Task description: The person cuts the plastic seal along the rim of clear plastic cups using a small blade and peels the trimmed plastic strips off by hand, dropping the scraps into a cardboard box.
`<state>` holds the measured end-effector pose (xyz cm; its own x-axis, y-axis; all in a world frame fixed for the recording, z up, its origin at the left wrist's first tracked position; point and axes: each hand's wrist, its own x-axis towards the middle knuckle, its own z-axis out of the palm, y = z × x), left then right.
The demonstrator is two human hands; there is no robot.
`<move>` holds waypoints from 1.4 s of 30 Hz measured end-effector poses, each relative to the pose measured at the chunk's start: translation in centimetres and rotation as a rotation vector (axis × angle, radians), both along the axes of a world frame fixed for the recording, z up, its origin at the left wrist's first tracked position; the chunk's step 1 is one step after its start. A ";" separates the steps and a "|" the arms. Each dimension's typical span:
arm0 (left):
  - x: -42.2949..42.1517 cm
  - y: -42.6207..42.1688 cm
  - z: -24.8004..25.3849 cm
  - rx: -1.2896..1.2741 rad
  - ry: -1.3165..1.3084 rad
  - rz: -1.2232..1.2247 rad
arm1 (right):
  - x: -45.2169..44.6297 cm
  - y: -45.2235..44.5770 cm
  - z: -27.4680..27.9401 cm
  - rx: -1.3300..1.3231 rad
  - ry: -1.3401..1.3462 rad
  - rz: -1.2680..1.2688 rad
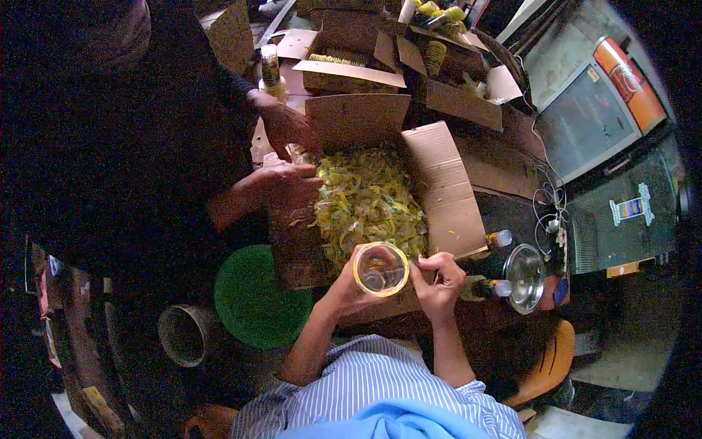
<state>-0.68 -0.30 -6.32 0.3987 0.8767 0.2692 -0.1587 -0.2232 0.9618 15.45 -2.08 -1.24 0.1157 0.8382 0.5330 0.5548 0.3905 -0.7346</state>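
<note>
A clear round tub with a yellow rim point(381, 272) is in my left hand point(341, 294), its open mouth turned up toward me. The fingers of my left hand wrap round its left side. My right hand point(437, 284) is beside the tub's right edge with thumb and fingers curled together; what they hold, if anything, I cannot make out. Just beyond both hands stands an open cardboard box point(447, 186) filled with yellow-green, clear-wrapped small pieces point(369, 197). Another person's two hands point(292, 183) reach over the left side of this box.
Farther back are open cartons point(351, 75) with stacked yellowish discs. A green round tub point(256, 300) and a grey bucket point(186, 335) stand at left. On the right are a steel bowl point(525, 278), bottles point(499, 238), an orange chair point(550, 362) and a glass-fronted cooler point(589, 121).
</note>
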 end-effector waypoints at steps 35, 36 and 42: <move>1.6 -0.1 0.3 0.117 0.077 0.104 | 0.2 -1.2 0.7 0.043 -0.020 -0.062; 1.7 -0.1 0.3 0.150 0.104 0.098 | 0.5 -1.2 0.8 0.051 -0.031 -0.069; 3.0 0.1 1.3 0.124 0.084 0.000 | 3.1 0.1 1.6 0.085 -0.046 0.042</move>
